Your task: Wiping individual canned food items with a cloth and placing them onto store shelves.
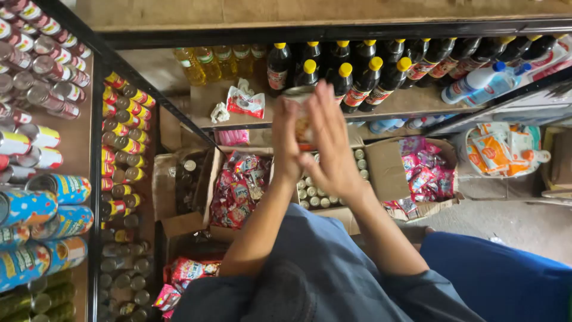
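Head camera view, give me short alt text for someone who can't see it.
Two hands, left hand and right hand, hold a small can between them in front of a shelf of dark bottles with yellow caps. Below sit open cardboard boxes of red snack packets and small cans; stacked tins fill shelves at left.

— What colours do I see on the shelf?

— I see dark bottles [357, 77] with yellow caps, and golden oil bottles [205, 62].

— And at the left?

— Blue tins [56, 189] with coloured dots. The packets [238, 191] in the box are red. The can [301, 113] in my hands has a silver top.
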